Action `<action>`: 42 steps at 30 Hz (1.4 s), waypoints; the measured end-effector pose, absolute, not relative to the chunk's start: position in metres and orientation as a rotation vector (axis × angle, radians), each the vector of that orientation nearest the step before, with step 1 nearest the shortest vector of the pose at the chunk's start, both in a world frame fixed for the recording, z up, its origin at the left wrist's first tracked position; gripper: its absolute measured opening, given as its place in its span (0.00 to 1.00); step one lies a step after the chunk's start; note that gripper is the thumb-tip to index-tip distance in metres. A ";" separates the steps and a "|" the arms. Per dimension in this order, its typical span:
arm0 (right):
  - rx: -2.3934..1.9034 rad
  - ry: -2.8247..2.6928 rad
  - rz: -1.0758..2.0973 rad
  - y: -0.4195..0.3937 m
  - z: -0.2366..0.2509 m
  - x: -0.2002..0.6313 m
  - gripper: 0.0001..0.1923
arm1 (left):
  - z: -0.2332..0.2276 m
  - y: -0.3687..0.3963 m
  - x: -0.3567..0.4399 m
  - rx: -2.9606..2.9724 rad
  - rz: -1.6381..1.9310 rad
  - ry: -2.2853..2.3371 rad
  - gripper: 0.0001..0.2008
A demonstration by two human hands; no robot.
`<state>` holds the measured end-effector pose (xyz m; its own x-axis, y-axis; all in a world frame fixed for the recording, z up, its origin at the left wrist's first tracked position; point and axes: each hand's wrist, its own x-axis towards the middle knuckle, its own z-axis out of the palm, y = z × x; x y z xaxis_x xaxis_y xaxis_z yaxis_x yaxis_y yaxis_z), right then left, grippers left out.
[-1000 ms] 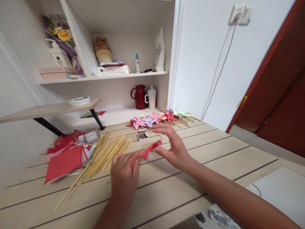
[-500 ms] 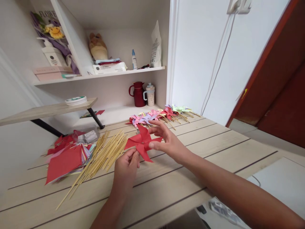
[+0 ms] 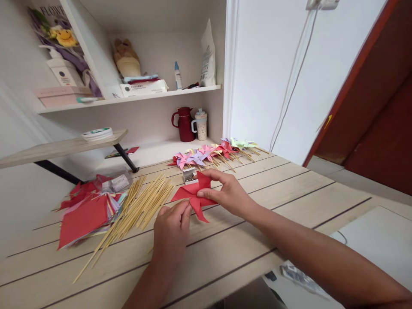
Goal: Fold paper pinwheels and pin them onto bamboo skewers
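A red paper pinwheel (image 3: 193, 194) is held just above the wooden table (image 3: 257, 223). My right hand (image 3: 225, 193) pinches its right side, thumb on the paper's face. My left hand (image 3: 172, 229) grips the pinwheel's stick from below, fingers closed at the lower left blade. A heap of bamboo skewers (image 3: 138, 210) lies left of my left hand. A small open box of pins (image 3: 189, 175) stands just behind the pinwheel. Stacked coloured paper squares (image 3: 85, 216), red on top, lie at the far left.
A row of finished pinwheels (image 3: 212, 152) in pink, purple, red and green lies along the table's back edge. A red jug (image 3: 184, 124) and a cup (image 3: 201, 124) stand in the alcove under a shelf (image 3: 135, 101). A raised board (image 3: 61, 148) juts out at left.
The red pinwheel went from lying nearly edge-on to facing me, then dropped slightly lower. Both hands kept hold of it and shifted a little left and down.
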<state>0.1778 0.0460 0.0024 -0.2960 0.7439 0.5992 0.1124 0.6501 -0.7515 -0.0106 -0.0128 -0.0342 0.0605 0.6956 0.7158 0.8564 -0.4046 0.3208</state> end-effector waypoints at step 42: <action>-0.486 -1.961 0.326 0.047 -0.005 0.179 0.07 | -0.025 -0.021 -0.009 -1.973 -1.078 -1.176 0.08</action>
<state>0.1791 0.0466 -0.0050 -0.3753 0.4736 0.7968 0.1903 0.8807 -0.4339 -0.0087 -0.0206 -0.0253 0.2793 0.4156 0.8656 0.8986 -0.4309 -0.0831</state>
